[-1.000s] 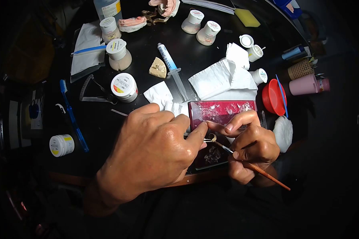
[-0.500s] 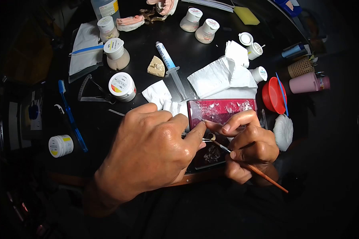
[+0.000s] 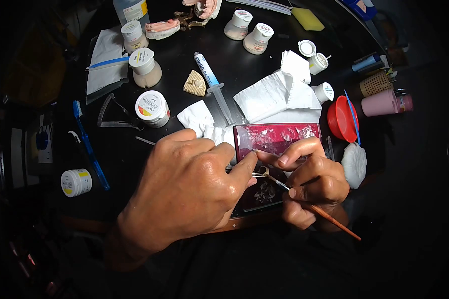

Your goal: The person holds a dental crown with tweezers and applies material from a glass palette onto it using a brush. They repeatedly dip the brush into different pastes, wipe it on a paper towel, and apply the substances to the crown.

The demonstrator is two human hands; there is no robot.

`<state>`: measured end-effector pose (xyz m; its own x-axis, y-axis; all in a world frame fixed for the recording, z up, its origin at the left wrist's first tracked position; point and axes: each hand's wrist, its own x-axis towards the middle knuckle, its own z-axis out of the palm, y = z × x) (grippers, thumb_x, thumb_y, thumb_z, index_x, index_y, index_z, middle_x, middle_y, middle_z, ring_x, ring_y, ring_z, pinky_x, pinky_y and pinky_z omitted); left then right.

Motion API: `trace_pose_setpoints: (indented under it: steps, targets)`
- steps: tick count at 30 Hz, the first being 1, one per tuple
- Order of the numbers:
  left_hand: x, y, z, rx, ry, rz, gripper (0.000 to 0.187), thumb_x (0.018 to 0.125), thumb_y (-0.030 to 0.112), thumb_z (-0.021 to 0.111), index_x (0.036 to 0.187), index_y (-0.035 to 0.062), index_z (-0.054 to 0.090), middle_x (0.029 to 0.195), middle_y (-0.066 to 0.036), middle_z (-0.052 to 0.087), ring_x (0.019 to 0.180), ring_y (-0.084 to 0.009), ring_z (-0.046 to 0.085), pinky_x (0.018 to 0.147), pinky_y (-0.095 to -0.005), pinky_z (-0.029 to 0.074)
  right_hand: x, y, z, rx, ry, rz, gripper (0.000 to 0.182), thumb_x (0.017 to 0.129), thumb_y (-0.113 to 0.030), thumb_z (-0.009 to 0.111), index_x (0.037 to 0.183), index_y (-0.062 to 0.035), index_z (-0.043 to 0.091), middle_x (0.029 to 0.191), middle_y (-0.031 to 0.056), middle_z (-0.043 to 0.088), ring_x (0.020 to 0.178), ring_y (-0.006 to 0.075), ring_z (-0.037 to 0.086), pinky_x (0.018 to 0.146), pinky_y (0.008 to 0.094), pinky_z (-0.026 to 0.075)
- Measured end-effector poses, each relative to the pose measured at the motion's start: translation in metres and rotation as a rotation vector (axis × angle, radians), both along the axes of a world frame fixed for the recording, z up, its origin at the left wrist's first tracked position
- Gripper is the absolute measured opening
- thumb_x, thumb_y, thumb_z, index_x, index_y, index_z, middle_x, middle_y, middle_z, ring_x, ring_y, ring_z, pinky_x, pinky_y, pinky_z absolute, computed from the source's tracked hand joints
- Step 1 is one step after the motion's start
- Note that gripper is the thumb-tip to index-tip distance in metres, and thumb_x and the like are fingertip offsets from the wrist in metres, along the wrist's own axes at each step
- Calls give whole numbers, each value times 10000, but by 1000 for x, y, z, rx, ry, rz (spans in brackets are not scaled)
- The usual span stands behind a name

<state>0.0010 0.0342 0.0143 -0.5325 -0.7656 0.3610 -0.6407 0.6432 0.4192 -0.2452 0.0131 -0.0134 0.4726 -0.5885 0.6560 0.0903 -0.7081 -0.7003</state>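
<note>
Thumb and fingers of my left hand are closed on thin metal tweezers, mostly hidden under the hand. At their tips is a small cream-coloured piece, like a dental crown. My right hand grips a fine brush with an orange-brown wooden handle, its tip at or very near the crown; contact is hard to make out. The index fingertip of the left hand meets a finger of the right. Behind both hands lies a dark red palette smeared with white.
White tissues and a firing paste syringe lie beyond the hands. To the right are a red bowl and a white cotton pad. White-lidded jars, a blue toothbrush and a caliper are to the left.
Both hands hold nearly the same pose. The brush tip and the crown show at most a very slight shift.
</note>
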Motion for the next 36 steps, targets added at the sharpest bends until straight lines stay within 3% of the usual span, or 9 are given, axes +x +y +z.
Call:
trace_pose_setpoints:
  steps: [21, 24, 27, 31, 36]
  targets:
    - [0, 0, 1, -1, -1, 1, 349, 813, 259, 854, 1140, 135, 837, 649, -2, 537, 537, -181, 536, 540, -366, 339, -1, 0, 2, 9, 2, -2, 213, 632, 124, 644, 730, -30, 534, 746, 77, 586, 959, 400, 703, 763, 414, 618]
    - [0, 0, 2, -4, 2, 1, 352, 810, 261, 856, 1136, 131, 836, 646, -4, 542, 533, -181, 539, 537, -365, 345, -2, -1, 5, 21, 27, 10, 212, 641, 123, 638, 733, -30, 524, 757, 92, 590, 965, 392, 698, 807, 433, 647]
    - [0, -1, 2, 3, 20, -3, 342, 805, 261, 860, 1118, 125, 835, 648, -9, 551, 536, -185, 549, 536, -369, 357, -2, -3, 4, 87, -37, 43, 181, 677, 114, 616, 758, -19, 523, 764, 103, 590, 994, 371, 684, 902, 487, 668]
    - [1, -1, 2, 42, 27, -33, 278, 808, 260, 860, 1042, 114, 827, 656, -16, 563, 549, -189, 569, 542, -369, 372, -2, -5, 0, 400, -236, 101, 100, 795, 95, 580, 840, 13, 546, 803, 119, 577, 1138, 343, 626, 1029, 575, 620]
    - [1, -3, 4, 46, -17, -72, 202, 845, 266, 843, 985, 122, 814, 675, -8, 573, 609, -188, 595, 627, -359, 405, -7, -16, -7, 756, -394, 256, 38, 855, 58, 575, 877, 27, 572, 772, 134, 579, 1183, 317, 610, 1021, 628, 604]
